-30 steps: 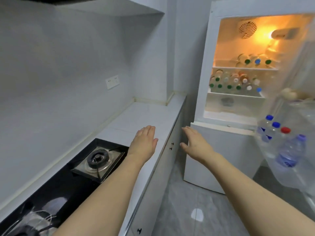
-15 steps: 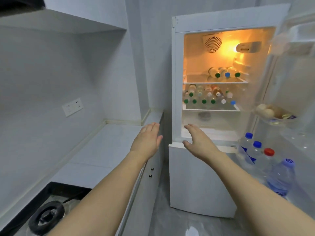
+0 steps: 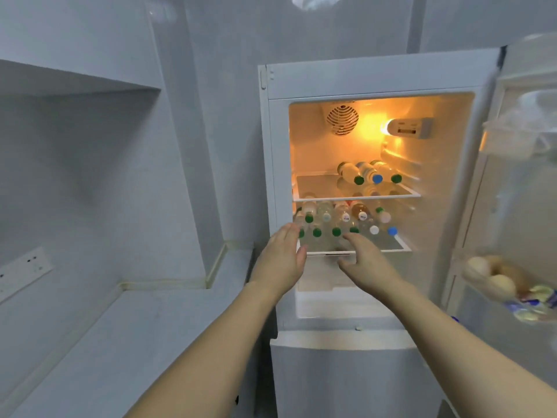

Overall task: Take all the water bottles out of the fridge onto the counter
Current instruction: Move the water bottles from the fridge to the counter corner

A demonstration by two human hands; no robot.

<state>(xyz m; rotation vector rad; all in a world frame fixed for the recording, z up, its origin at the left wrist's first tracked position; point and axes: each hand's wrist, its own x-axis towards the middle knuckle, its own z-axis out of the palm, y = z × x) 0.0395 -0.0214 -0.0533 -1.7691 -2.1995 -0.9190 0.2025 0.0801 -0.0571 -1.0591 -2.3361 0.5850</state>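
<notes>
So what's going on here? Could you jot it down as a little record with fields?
Setting: open fridge beside a white counter
Upper shelf: three bottles lying on their sides
Lower shelf: many bottles lying caps outward, mostly green caps
Left hand: open, reaching toward the lower shelf, holding nothing
Right hand: open, reaching toward the lower shelf, holding nothing
Door rack: eggs
Progress: no bottle on the visible counter yet

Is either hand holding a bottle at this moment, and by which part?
Nothing is held. The left hand and right hand are open, reaching toward the bottles on the lower shelf.
</notes>
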